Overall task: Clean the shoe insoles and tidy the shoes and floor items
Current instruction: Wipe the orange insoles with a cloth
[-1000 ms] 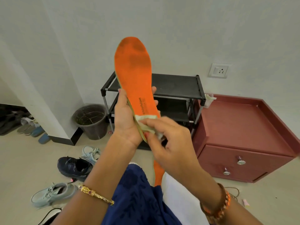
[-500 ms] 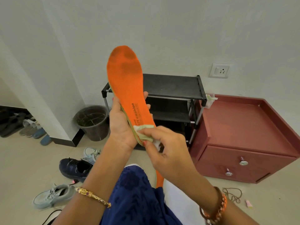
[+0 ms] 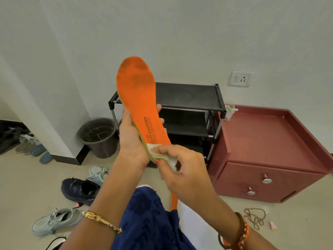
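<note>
Left hand (image 3: 132,141) gripping the orange insole (image 3: 139,98) upright, toe up – right hand (image 3: 182,170) pinching a white cloth (image 3: 158,156) low near its heel.

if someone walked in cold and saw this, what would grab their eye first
The bright orange insole, held upright at the centre of the view with dark smudges near its toe end. The left hand grips its middle while the right hand pinches a pale wipe against its lower edge. Next, the red cabinet at right and the loose shoes on the floor at lower left.
</note>
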